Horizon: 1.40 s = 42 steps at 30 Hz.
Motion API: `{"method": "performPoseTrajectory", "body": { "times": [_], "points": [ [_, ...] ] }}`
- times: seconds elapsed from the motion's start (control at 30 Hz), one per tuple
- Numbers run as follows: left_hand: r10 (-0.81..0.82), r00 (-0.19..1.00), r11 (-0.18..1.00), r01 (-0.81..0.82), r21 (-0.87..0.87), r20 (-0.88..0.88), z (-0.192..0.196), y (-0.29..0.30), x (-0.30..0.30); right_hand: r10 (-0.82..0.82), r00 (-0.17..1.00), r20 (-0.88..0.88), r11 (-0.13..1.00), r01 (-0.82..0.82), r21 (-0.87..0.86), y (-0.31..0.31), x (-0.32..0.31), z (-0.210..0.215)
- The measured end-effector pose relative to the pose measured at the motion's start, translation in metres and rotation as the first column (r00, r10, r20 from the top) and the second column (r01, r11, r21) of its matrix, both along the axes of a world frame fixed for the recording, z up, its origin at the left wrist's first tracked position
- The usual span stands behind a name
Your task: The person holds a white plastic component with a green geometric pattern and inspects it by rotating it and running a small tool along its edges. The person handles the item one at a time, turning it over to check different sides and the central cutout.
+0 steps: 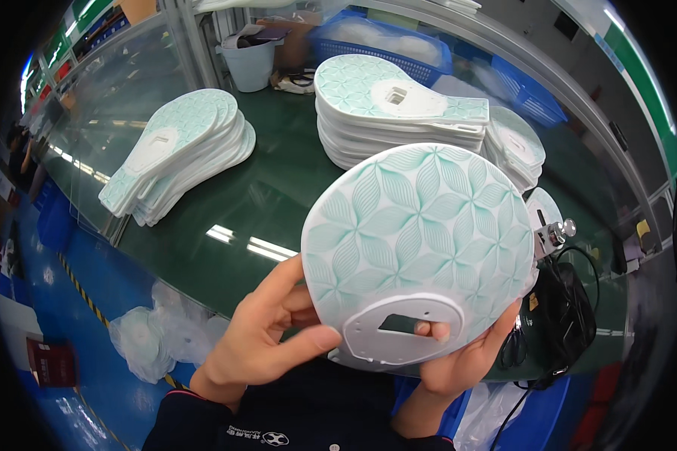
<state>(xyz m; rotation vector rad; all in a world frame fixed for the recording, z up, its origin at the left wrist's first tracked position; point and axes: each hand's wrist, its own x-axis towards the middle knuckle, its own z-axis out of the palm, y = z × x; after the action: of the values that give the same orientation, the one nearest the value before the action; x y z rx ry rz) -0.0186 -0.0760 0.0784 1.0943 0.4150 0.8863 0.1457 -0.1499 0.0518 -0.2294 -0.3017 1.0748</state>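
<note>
Both of my hands hold up a white plastic panel (421,218) with a rounded end and a mint-green leaf-petal pattern. It is tilted with its patterned face toward me. Near its lower end is a plain white oval area with a rectangular cutout. My left hand (267,331) grips the left edge, the thumb lying on the front by the oval. My right hand (470,357) supports the lower right from behind, and a fingertip shows through the cutout. The panel's narrow end is mostly hidden below.
Similar panels lie in a left stack (180,150), a taller back stack (384,98) and a smaller right pile (520,146) on the green table (271,165). Behind are blue baskets (429,71) and a white bucket (250,64). A metal fixture (555,233) and black bag (568,316) are at right.
</note>
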Motion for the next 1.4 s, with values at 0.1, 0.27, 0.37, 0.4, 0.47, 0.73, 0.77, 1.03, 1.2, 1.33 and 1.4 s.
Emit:
{"method": "performPoseTrajectory", "body": {
  "times": [0.1, 0.27, 0.37, 0.4, 0.47, 0.73, 0.77, 1.03, 1.2, 1.33, 1.4],
  "points": [
    [-0.026, 0.996, 0.978, 0.044, 0.205, -0.088, -0.001, -0.001, 0.0, -0.116, 0.992, 0.044, 0.98, 0.121, -0.158, 0.003, 0.003, 0.01],
    [-0.029, 0.998, 0.971, 0.042, 0.237, -0.058, 0.001, -0.003, -0.003, -0.332, 0.942, 0.056, 0.89, 0.332, -0.312, 0.002, 0.008, 0.009],
    [-0.066, 0.997, 0.95, 0.077, 0.303, -0.048, 0.003, -0.004, -0.005, -0.393, 0.915, 0.094, 0.862, 0.402, -0.308, -0.001, 0.005, 0.01],
    [-0.075, 0.996, 0.954, 0.086, 0.287, -0.049, 0.004, -0.005, -0.007, -0.4, 0.909, 0.112, 0.86, 0.415, -0.298, -0.003, 0.004, 0.008],
    [-0.057, 0.997, 0.948, 0.071, 0.311, -0.054, 0.002, -0.005, -0.009, -0.399, 0.9, 0.177, 0.857, 0.435, -0.277, -0.007, 0.004, 0.001],
    [-0.047, 0.997, 0.955, 0.064, 0.288, -0.066, 0.003, -0.008, -0.008, -0.372, 0.917, 0.141, 0.893, 0.395, -0.214, -0.011, 0.003, 0.004],
    [-0.05, 0.997, 0.954, 0.068, 0.291, -0.067, 0.003, -0.008, -0.008, -0.403, 0.9, 0.165, 0.867, 0.433, -0.246, -0.01, 0.002, 0.004],
    [-0.086, 0.996, 0.948, 0.092, 0.306, -0.034, 0.002, -0.008, -0.008, -0.455, 0.839, 0.299, 0.808, 0.53, -0.258, -0.009, 0.003, 0.002],
    [-0.078, 0.996, 0.947, 0.084, 0.31, -0.031, 0.002, -0.009, -0.007, -0.452, 0.826, 0.336, 0.805, 0.54, -0.244, -0.01, 0.002, 0.0],
    [-0.085, 0.996, 0.944, 0.09, 0.317, -0.028, 0.0, -0.008, -0.007, -0.454, 0.81, 0.371, 0.799, 0.554, -0.233, -0.01, 0.002, -0.001],
    [-0.085, 0.996, 0.944, 0.09, 0.318, -0.028, 0.0, -0.008, -0.007, -0.455, 0.804, 0.383, 0.796, 0.56, -0.23, -0.01, 0.001, -0.001]
  ]
}}
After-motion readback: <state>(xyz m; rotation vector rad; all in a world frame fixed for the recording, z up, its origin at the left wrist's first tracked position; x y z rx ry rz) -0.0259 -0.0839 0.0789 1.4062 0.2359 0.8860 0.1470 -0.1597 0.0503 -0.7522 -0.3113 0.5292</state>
